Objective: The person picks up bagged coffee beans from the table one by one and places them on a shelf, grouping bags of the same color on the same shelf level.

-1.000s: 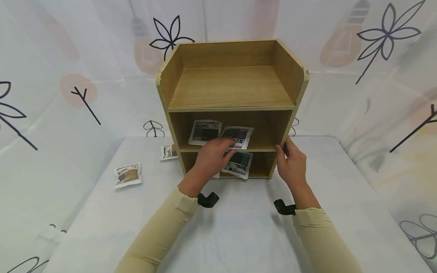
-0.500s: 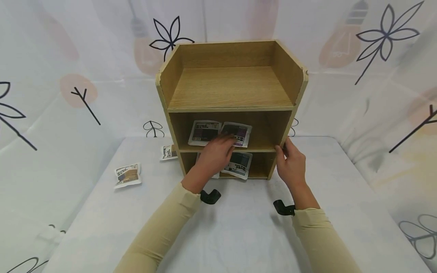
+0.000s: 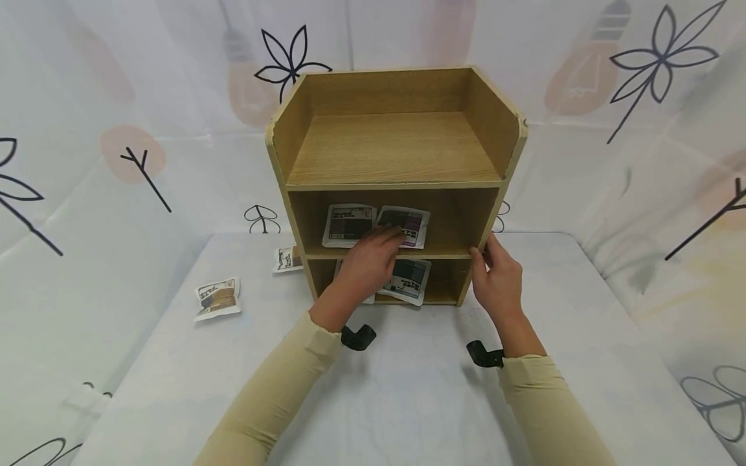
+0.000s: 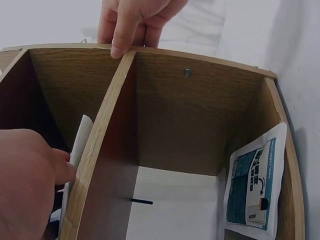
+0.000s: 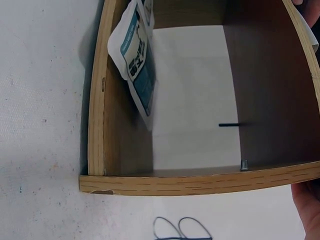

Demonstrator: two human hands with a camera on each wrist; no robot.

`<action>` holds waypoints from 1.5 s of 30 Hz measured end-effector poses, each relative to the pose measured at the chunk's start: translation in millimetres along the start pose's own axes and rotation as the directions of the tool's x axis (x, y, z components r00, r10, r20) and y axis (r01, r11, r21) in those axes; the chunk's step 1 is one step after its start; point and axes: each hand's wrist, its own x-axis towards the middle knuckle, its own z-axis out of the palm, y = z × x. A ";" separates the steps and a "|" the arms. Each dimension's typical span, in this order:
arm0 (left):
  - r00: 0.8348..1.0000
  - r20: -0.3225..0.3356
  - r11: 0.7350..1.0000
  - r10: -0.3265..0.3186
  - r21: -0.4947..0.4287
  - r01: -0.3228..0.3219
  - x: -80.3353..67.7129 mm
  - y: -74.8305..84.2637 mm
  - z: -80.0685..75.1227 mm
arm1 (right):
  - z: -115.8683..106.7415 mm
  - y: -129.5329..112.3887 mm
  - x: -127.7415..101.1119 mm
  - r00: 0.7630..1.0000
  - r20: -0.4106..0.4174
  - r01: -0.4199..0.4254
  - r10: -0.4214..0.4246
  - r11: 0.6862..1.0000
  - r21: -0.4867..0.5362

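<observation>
A wooden shelf unit (image 3: 396, 152) stands on the white table. My left hand (image 3: 373, 259) reaches into the middle level and pinches the lower edge of a purple-labelled packet (image 3: 406, 225), which leans beside a second packet (image 3: 348, 224). In the left wrist view that hand (image 4: 25, 190) meets the packet's white edge (image 4: 81, 142) by the shelf board. My right hand (image 3: 495, 275) grips the unit's right side panel, and its fingers (image 4: 127, 25) curl over the edge. A blue-labelled packet (image 3: 410, 279) (image 4: 255, 185) (image 5: 137, 60) leans in the bottom level.
Two more packets lie on the table left of the unit, one near its corner (image 3: 288, 259) and one further out (image 3: 217, 298). The top tray (image 3: 396, 152) holds nothing. White patterned cloth (image 3: 116, 97) hangs behind and at both sides.
My left hand has pushed the purple-labelled packet a little deeper and more upright on the middle level. The right hand has stayed on the side panel.
</observation>
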 end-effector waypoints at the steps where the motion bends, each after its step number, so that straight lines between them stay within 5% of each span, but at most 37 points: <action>1: 1.000 -0.006 1.000 0.006 0.003 -0.006 -0.8 -0.2 -0.2 | 0.2 -0.1 0.2 1.000 -0.001 0.001 -0.001 1.000 -0.002; 11: 0.996 -0.073 0.998 0.044 -0.034 -0.047 -12.2 -1.5 -9.6 | 0.7 0.8 0.7 1.000 0.005 -0.015 0.015 1.000 0.005; 19: 0.972 -0.215 0.990 0.097 -0.081 -0.117 -29.9 -7.0 -22.6 | -3.6 1.9 5.6 0.999 0.018 -0.048 0.047 0.997 0.065; 30: 0.933 -0.348 0.980 0.087 -0.137 -0.142 -62.3 -20.3 -33.5 | -9.6 -2.2 16.4 0.992 0.078 -0.101 0.096 0.993 0.063; 45: 0.918 -0.396 0.979 -0.019 -0.192 -0.063 -99.6 -44.4 -42.0 | -2.4 2.9 15.2 0.990 0.085 -0.113 0.112 0.994 0.007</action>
